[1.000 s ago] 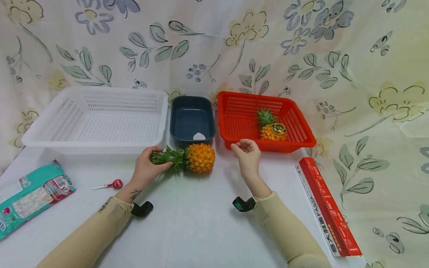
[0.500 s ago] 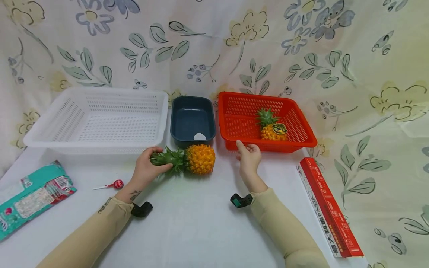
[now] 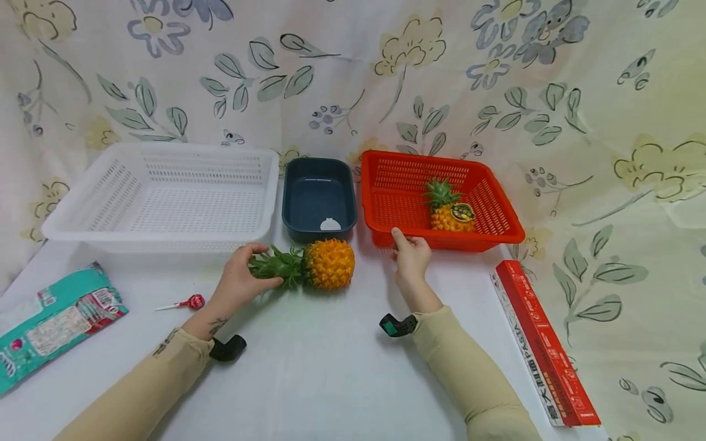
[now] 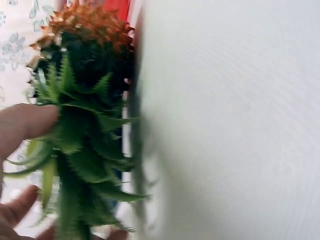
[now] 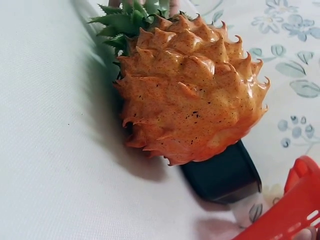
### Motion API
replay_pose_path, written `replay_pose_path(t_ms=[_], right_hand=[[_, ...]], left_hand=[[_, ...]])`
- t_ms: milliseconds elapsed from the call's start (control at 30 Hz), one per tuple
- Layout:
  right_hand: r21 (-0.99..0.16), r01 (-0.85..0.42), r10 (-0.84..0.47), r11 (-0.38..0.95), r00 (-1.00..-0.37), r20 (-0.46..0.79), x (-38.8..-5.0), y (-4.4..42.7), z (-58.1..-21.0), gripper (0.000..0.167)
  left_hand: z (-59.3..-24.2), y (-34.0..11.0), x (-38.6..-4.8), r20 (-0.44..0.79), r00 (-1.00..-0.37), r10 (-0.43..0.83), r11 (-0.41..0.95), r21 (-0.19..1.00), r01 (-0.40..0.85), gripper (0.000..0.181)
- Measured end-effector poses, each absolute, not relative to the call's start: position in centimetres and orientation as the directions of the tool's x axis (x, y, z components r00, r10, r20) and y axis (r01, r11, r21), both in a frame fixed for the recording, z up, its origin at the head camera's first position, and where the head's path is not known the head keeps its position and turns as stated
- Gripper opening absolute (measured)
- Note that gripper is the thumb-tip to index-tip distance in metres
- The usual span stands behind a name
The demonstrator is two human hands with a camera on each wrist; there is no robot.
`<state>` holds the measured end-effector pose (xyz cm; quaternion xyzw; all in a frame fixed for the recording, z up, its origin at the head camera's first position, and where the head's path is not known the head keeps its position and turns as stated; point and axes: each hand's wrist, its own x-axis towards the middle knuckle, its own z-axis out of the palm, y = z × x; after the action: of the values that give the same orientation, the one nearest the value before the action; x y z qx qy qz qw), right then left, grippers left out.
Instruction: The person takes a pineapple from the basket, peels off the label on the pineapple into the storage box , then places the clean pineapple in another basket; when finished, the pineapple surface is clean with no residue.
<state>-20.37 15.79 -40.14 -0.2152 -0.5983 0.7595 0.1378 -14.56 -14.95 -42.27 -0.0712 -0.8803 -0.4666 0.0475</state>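
A pineapple (image 3: 330, 263) lies on its side on the white table, orange body to the right and green crown to the left. My left hand (image 3: 239, 278) is at the crown, fingers along its far side and thumb at its near edge. In the left wrist view the thumb (image 4: 35, 120) overlaps the leaves (image 4: 87, 145), with fingertips beyond them. My right hand (image 3: 410, 260) holds nothing visible in front of the red basket (image 3: 386, 236), thumb extended and other fingers loosely curled. A second pineapple (image 3: 449, 220) with a dark round label lies in that basket.
A white basket (image 3: 165, 236) stands at the back left, with a dark blue bin (image 3: 318, 233) beside it, just behind the pineapple. At the left lie a teal packet (image 3: 60, 324) and a red lollipop (image 3: 195, 301). A long red pasta box (image 3: 546, 343) lies at the right.
My left thumb has slid off the top of the leaves to their near edge, and the hand has loosened slightly. The right hand has shifted slightly and its thumb has straightened. The pineapple stays put.
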Motion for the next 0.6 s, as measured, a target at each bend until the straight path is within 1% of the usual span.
replay_pose_path(t_ms=[100, 233, 300, 400, 500, 600], right_hand=[[-0.965, 0.041, 0.464, -0.259, -0.871, -0.161, -20.4, 15.8, -40.2, 0.021], [-0.963, 0.04, 0.457, -0.265, -0.875, -0.162, -20.3, 15.8, -40.1, 0.021], [-0.963, 0.041, 0.453, -0.265, -0.877, -0.162, -20.3, 15.7, -40.0, 0.022], [-0.966, 0.04, 0.455, -0.257, -0.877, -0.157, -20.3, 15.8, -39.9, 0.024], [-0.966, 0.042, 0.465, -0.254, -0.871, -0.16, -20.4, 15.8, -39.9, 0.024], [-0.967, 0.049, 0.469, -0.248, -0.868, -0.164, -20.5, 15.8, -40.0, 0.023]], left_hand=[[-41.2, -15.3, -13.6, 0.067, -0.99, 0.127, 0.628, 0.766, 0.133, 0.078], [-38.6, -15.3, -11.4, 0.001, -0.991, 0.132, 0.775, 0.624, 0.104, 0.088], [-36.9, -14.9, -10.3, 0.011, -0.993, 0.119, 0.826, 0.554, 0.105, 0.088], [-34.7, -14.0, -9.5, 0.043, -0.993, 0.113, 0.843, 0.525, 0.119, 0.081], [-33.2, -12.5, -9.7, 0.058, -0.989, 0.139, 0.843, 0.517, 0.149, 0.076], [-32.6, -10.6, -10.7, 0.048, -0.985, 0.167, 0.856, 0.489, 0.169, 0.074]])
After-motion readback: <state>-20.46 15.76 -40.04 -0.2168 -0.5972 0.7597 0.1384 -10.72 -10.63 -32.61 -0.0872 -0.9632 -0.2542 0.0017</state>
